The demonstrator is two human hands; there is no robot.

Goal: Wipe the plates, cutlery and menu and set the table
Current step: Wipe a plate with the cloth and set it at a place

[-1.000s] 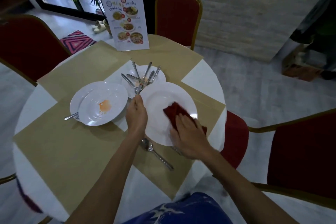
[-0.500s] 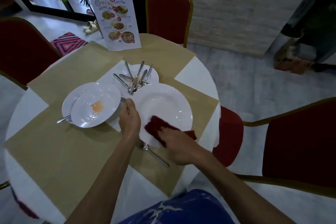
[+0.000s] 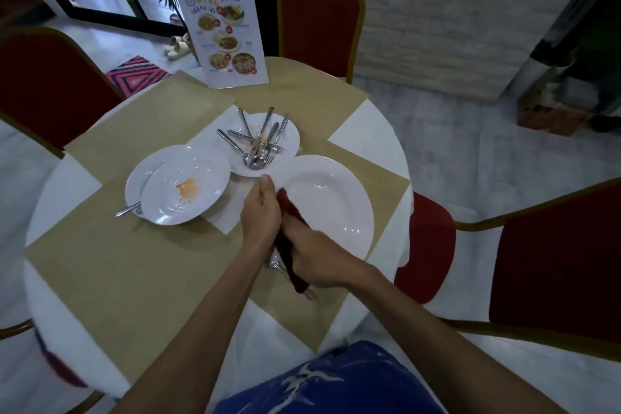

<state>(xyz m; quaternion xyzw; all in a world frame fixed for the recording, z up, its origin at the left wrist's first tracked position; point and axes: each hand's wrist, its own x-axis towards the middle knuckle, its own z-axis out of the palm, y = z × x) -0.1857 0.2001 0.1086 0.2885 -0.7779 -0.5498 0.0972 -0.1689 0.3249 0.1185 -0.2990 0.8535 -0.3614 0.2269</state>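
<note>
Red cloth gripped in curled fingers of right hand (left hand pinches plate rim).

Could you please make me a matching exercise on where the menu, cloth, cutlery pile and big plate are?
1 menu
2 cloth
3 cutlery pile
4 big plate

A on the small plate
B gripped by the right hand
C standing at the table's far edge
D held at its rim by the left hand

Pairs: 1-C, 2-B, 3-A, 4-D
</note>
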